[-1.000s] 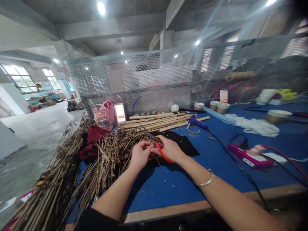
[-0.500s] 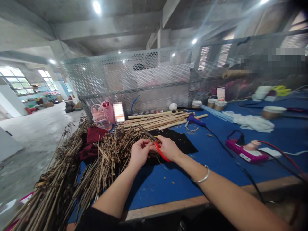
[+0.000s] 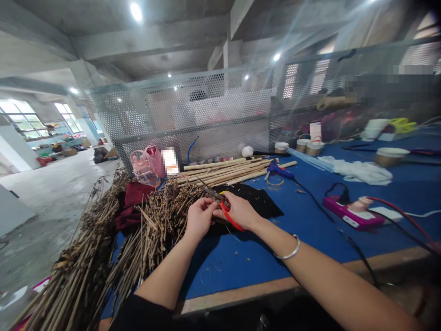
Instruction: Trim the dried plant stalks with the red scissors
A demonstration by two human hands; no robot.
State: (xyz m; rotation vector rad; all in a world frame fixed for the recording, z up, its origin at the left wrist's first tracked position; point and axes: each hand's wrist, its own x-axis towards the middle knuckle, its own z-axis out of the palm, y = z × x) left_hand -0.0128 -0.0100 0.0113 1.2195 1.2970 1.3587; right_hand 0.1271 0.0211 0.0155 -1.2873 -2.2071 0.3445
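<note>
My right hand (image 3: 239,211) is closed around a pair of scissors (image 3: 227,218) with red and yellow handles. The blades point up and to the left. Close against it, my left hand (image 3: 200,215) has its thumb and fingers pinched together near the right fingertips; what sits in that pinch is too small to make out. Both hands are over a black cloth (image 3: 263,202) strewn with plant bits. Just left of them lies a heap of dried plant stems (image 3: 155,225), with brown, crumbly heads.
Pale sticks (image 3: 234,170) lie behind the hands, a blue glue gun (image 3: 280,172) at their right end. Farther right are a purple power strip (image 3: 354,214) with cords and a white cloth (image 3: 361,171). A mesh panel (image 3: 213,119) borders the blue table (image 3: 248,271).
The hands and scissors hold almost the same place. The view has shifted very slightly; nothing is visibly taken up or let go.
</note>
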